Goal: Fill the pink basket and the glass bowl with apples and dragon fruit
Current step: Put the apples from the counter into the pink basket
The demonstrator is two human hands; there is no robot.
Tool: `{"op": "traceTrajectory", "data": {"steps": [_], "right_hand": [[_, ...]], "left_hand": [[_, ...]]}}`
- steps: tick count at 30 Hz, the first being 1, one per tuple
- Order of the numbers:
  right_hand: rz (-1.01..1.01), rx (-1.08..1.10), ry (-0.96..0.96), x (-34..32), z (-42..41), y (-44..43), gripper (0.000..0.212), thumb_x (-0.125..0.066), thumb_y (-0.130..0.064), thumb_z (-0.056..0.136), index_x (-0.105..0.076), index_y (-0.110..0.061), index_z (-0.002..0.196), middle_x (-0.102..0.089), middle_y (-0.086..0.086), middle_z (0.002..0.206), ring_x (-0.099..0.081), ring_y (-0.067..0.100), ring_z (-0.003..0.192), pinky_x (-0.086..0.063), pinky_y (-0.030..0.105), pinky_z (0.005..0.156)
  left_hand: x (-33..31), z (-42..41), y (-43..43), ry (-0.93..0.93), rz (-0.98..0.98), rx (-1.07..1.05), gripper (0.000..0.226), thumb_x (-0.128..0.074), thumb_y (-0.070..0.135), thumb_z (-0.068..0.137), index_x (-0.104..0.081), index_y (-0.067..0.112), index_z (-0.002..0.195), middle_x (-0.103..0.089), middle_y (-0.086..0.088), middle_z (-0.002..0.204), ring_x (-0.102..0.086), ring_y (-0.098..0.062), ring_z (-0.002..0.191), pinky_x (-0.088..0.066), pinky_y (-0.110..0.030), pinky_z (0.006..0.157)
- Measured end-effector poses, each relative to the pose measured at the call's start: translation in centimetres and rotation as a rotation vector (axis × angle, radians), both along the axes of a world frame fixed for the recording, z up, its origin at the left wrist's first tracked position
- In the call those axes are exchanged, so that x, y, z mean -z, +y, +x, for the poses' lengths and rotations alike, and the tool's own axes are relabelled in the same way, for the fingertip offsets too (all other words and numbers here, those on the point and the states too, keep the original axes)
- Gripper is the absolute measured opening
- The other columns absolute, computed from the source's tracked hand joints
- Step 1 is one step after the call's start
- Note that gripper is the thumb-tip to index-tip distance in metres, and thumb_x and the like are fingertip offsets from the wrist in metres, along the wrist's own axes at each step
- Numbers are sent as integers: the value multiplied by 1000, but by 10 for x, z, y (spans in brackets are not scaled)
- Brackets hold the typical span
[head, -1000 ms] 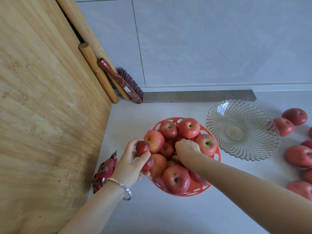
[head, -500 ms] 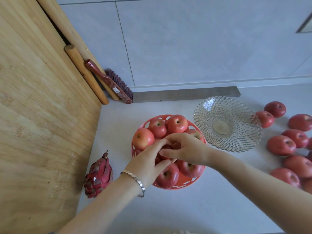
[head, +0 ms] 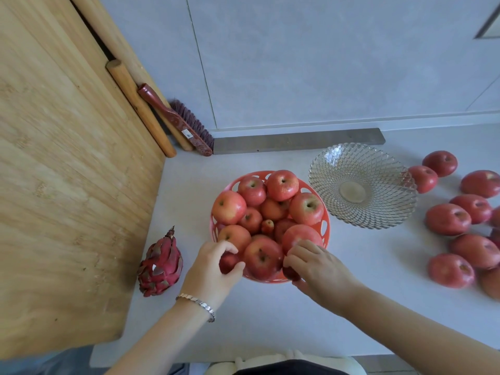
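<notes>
Each hand — left hand (head: pixel 213 269), right hand (head: pixel 316 269) — pinches a small apple at the heaped pink basket (head: pixel 326 226) (near rim).

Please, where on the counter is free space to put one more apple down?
Bare counter lies in front of the pink basket, between both forearms. Another patch lies between the basket, the dragon fruit and the brush. The glass bowl is empty. The right side is crowded with loose apples.

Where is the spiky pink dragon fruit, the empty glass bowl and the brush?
Spiky pink dragon fruit (head: pixel 160 266), head view, middle of its scaly body.
Clear patterned glass bowl (head: pixel 378 212), head view, near inner wall.
Dark red brush with bristles (head: pixel 177 119), head view, on its back beside the bristles.
</notes>
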State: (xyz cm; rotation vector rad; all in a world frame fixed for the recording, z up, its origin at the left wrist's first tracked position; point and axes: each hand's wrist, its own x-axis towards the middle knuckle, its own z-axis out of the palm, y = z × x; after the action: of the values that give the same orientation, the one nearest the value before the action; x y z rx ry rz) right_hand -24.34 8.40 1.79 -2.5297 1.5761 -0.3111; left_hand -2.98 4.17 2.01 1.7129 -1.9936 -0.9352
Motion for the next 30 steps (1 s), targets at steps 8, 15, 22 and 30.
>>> {"op": "traceTrajectory", "data": {"steps": [8,15,22,30], "right_hand": [[2,52,-82,7,-6,5,53,-93,-31,33,-66,-19,77,-66,-6,77,-65,17,68,-53,19,55],[-6,23,-39,14,-8,4,61,-91,-38,36,-67,-22,89,-66,-6,87,-66,15,72,-52,20,55],[-2,94,-310,5,-12,3,34,-79,-23,55,-68,-16,86,-67,-1,83,-63,17,76,-54,26,65],[214,753,-574,9,-62,-37,29,-76,-13,67,-60,-18,90,-65,5,89,-62,21,77,-51,33,74]], "left_hand": [[17,-4,10,-37,-30,-26,40,-74,21,72,-53,18,106,-56,7,101,-56,-14,89,-47,-25,78],[21,-5,16,-140,-146,70,36,-74,17,71,-59,10,103,-59,-3,101,-60,-23,87,-54,-40,69],[20,0,10,-11,-86,-66,40,-77,21,70,-56,17,105,-58,2,96,-54,-15,71,-49,-26,68],[4,-11,-3,112,-144,-70,43,-78,19,67,-47,42,84,-57,11,84,-56,-10,69,-40,-12,62]]}}
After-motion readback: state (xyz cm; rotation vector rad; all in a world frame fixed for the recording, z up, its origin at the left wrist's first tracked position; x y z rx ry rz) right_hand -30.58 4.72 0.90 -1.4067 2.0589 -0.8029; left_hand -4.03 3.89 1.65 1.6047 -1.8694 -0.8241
